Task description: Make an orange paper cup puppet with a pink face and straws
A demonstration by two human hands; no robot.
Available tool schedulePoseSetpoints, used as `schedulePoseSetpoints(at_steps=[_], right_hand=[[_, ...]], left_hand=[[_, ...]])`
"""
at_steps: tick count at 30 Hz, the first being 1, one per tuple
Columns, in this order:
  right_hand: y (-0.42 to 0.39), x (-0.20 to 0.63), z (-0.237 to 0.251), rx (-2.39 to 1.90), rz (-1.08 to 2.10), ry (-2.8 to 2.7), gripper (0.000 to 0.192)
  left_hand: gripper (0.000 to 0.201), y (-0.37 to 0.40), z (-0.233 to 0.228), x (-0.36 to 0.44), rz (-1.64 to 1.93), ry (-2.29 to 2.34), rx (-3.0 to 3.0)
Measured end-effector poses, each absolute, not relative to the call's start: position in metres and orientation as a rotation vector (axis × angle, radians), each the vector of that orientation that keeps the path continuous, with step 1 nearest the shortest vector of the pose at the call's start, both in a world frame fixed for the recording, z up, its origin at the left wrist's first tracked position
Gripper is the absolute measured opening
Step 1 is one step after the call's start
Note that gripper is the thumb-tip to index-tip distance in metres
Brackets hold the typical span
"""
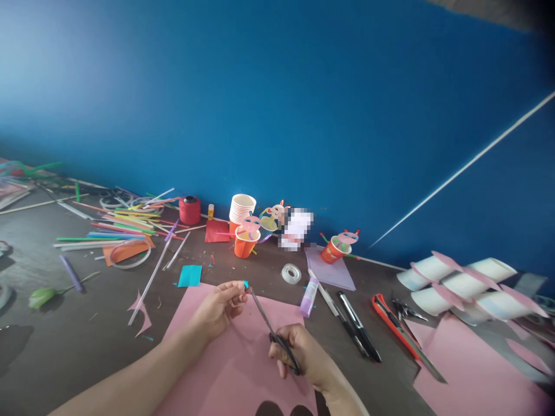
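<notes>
Blue scrap point(245, 285), partly hidden by left hand point(221, 308), scissors point(262, 312) by right hand point(303, 352)

L grip point(219, 310) pinched, fwd, R grip point(303, 349) curled, lower, arms point(145, 367) angled in

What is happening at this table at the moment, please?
A person's left hand pinches a tiny blue paper piece in the fingertips. The right hand holds black-handled scissors, with their tips right by the piece; whether they are cutting is too small to tell. Both hands are above a pink sheet. A blue paper square lies beyond its left corner, and a glue stick is near its right one.
</notes>
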State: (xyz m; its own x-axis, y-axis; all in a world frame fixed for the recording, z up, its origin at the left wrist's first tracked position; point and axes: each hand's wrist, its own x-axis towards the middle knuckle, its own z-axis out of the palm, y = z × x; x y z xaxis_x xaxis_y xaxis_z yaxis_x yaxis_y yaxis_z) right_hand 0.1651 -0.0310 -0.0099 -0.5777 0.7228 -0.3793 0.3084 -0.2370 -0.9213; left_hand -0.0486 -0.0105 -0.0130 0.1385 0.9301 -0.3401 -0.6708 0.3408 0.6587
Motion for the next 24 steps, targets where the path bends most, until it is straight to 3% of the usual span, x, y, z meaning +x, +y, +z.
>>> schedulePoseSetpoints(at_steps=[24], right_hand=[[-0.0302,0.1638,-0.0082,-1.187,1.907,-1.675,0.036]], left_hand=[[0.014,-0.0116,-0.0112,-0.0493,1.155,0.804,0.435]])
